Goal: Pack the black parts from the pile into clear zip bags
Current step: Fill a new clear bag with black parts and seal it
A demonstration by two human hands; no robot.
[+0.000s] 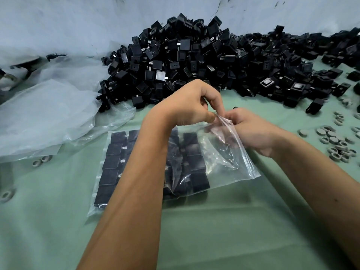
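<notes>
Pinching the upper corner of a clear zip bag (220, 152), the left hand (191, 106) has its thumb and curled fingers closed on the plastic near the zip strip, just toward 12 o'clock from the frame's middle. The right hand (251, 131) meets it from 3 o'clock, its fingers curled on the same mouth edge and partly veiled by the film, so the two hands touch at the bag's opening. The bag lies flat on the green table cover (204, 230) and holds rows of packed black parts (114, 162), square blocks set side by side, filling the end toward 9 o'clock; the end by the hands is slack and wrinkled. The left forearm crosses over the middle of the bag. At 12 o'clock, well beyond the hands, rises the big pile of black parts (185, 55), spreading out toward 2 o'clock. Loose sheets of clear plastic (48, 114) lie at 9 to 10 o'clock, touching the pile's foot. Small grey rings (335, 141) are scattered at 3 o'clock, with a few more (41, 160) at 9 o'clock
</notes>
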